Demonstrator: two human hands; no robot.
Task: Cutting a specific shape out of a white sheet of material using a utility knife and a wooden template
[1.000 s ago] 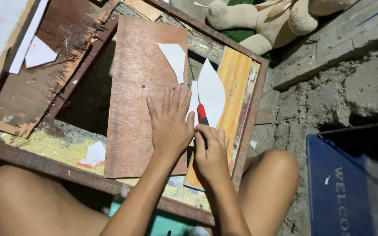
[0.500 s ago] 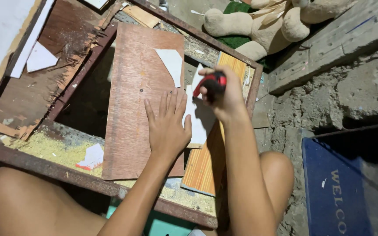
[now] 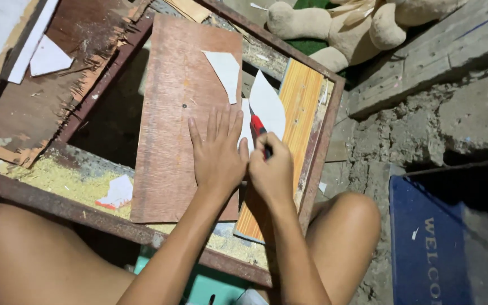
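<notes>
Head view: a red utility knife (image 3: pixel 259 131) is gripped in the clenched right hand (image 3: pixel 270 172) over white paper (image 3: pixel 266 104) on an orange-striped board (image 3: pixel 289 141), while the brown plywood sheet (image 3: pixel 176 113) is pressed flat by the open left hand (image 3: pixel 217 152).

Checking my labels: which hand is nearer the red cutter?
Right. The right hand grips the red cutter; the left hand lies flat on the brown board beside it.

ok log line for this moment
left hand flat on plywood board | right hand grips red cutter | blade end at white sheet
</notes>
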